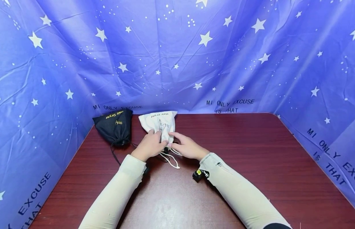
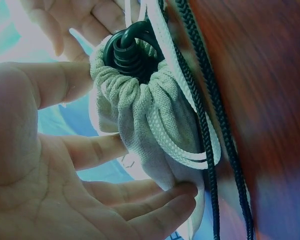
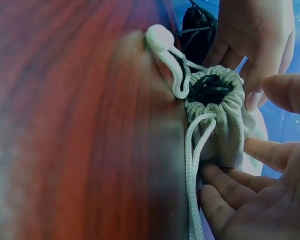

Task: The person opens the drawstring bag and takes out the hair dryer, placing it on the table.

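A white drawstring bag (image 1: 166,118) printed "Hair Dryer" lies near the back of the table, its gathered mouth facing me. A coiled black cable (image 2: 132,52) with a ribbed sleeve shows inside the mouth. My left hand (image 1: 150,145) is at the bag's left side, thumb at the gathered rim and the other fingers extended along the cloth. From the right, my right hand (image 1: 189,147) touches the bag's side with loosely extended fingers; its thumb (image 3: 287,95) stands off the cloth. White drawstrings (image 1: 172,160) trail onto the table in front of the mouth.
A black drawstring bag (image 1: 115,127), also printed "Hair Dryer", lies left of the white one, with its black cords (image 2: 225,125) running near my left hand. The dark red wooden table (image 1: 252,149) ends at a blue star-printed curtain (image 1: 177,47) behind and on both sides.
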Tool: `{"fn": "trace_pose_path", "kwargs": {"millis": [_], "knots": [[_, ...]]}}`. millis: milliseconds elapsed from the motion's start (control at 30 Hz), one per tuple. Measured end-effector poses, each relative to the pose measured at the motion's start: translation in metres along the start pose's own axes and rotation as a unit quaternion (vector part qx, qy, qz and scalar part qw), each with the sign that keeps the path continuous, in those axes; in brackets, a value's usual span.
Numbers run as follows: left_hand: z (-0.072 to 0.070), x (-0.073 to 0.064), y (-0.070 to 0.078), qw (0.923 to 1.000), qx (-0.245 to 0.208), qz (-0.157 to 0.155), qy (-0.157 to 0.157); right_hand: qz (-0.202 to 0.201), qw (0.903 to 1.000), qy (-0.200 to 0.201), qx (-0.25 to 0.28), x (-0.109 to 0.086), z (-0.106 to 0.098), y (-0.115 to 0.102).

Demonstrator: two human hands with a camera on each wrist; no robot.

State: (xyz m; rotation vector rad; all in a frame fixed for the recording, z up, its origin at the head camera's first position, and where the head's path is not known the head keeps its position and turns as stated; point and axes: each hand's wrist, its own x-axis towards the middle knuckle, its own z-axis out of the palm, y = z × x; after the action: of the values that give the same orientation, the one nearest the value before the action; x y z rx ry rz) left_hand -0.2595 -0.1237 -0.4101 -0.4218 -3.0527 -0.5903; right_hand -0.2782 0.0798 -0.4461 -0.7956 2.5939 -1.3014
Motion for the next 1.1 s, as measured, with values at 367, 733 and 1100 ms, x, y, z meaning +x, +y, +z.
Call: {"fn": "trace_pose_path", "kwargs": {"millis": [367,733,1100], "knots": [[-0.0003,-0.0014,0.0035,1.0,0.004,0.002,0.002,-0.001,1.0,-0.007,0.001,-0.0029,-0.0024,0.0034],[-0.0003,-0.0021,0.0068,1.0,0.002,0.002,-0.006,-0.002,1.0,-0.007,0.005,-0.0044,-0.0032,0.0043],[0.0002,-0.0026,0.0079,0.9999,0.006,0.003,-0.008,-0.004,1.0,-0.007,0.004,-0.0067,-0.0035,0.0041]]}}
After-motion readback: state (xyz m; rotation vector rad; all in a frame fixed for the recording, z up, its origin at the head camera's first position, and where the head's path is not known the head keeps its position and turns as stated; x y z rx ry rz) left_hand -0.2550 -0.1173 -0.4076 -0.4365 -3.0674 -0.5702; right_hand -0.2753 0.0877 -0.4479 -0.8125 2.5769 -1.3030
